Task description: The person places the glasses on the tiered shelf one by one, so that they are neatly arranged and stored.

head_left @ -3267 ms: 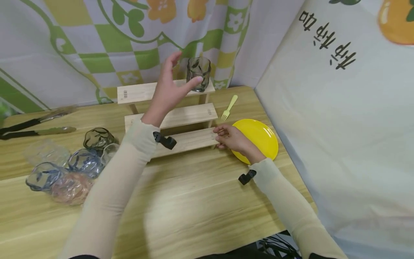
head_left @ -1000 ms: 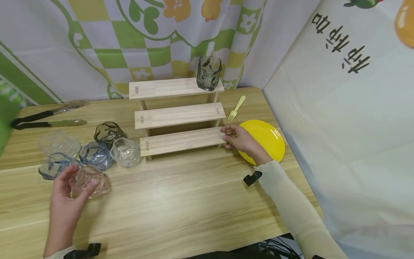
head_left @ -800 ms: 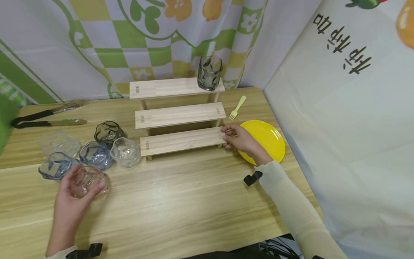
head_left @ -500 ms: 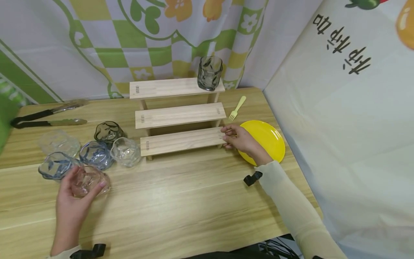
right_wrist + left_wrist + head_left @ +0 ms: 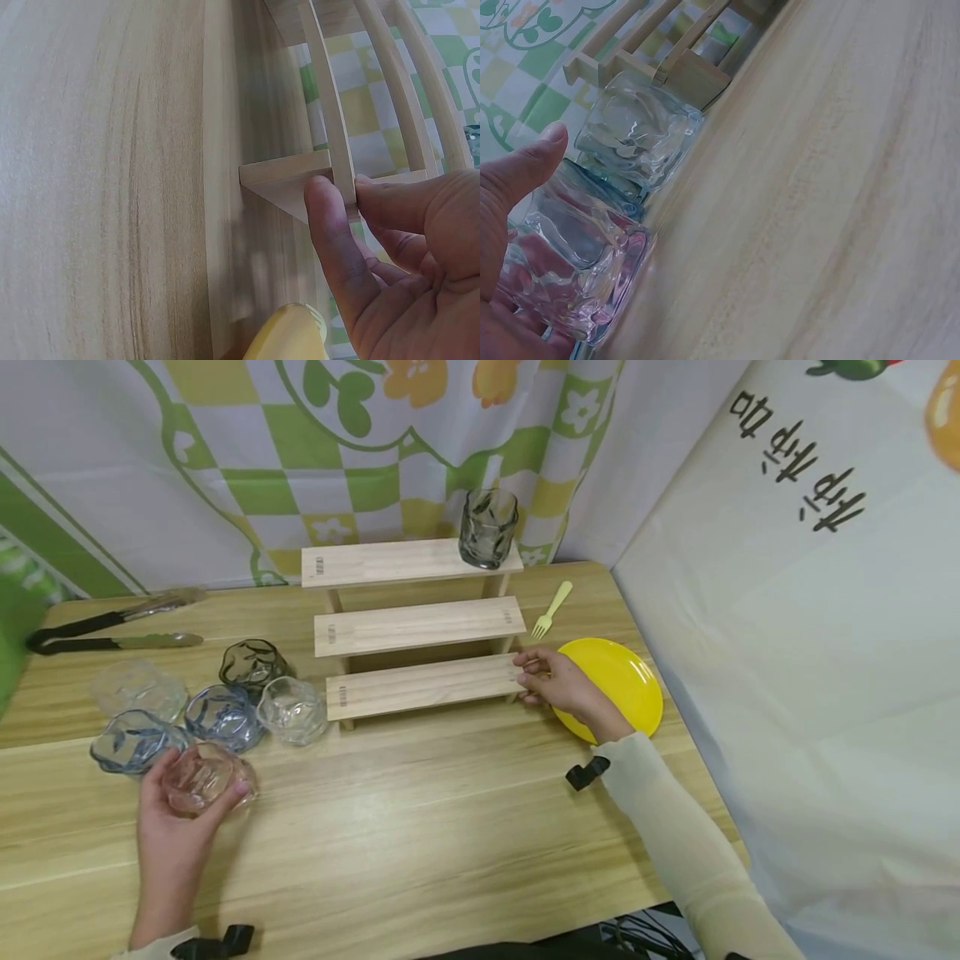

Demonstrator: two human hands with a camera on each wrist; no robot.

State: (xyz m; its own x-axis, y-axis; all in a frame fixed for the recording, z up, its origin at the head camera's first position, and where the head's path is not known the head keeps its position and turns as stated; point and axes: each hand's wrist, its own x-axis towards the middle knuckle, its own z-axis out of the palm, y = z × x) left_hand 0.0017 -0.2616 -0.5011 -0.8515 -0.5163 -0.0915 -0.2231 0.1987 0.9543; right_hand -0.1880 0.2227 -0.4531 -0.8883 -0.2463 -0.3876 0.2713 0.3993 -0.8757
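Observation:
Low at the left, my left hand [image 5: 174,827] curves round a pink glass [image 5: 206,777], fingers on its far left side and thumb on the right. In the left wrist view the pink glass [image 5: 577,277] rests against the table, with fingers partly hidden behind it. My right hand [image 5: 562,685] pinches the right end of a three-tier wooden shelf's [image 5: 427,685] lowest board. Thumb and index finger meet that board [image 5: 337,135] from both sides in the right wrist view. A dark grey glass [image 5: 487,531] stands on the top tier's right end.
Close around the pink glass stand blue glasses [image 5: 225,718], clear glasses [image 5: 292,710] and a dark one [image 5: 253,667]. Black-handled tongs [image 5: 112,627] lie behind them. A yellow plate [image 5: 637,681] and a pale yellow fork [image 5: 552,610] lie right of the shelf.
My left hand has come down from beside the dark grey glass on the top tier to the pink glass, then shifted slightly right around it. My right hand has stayed on the shelf.

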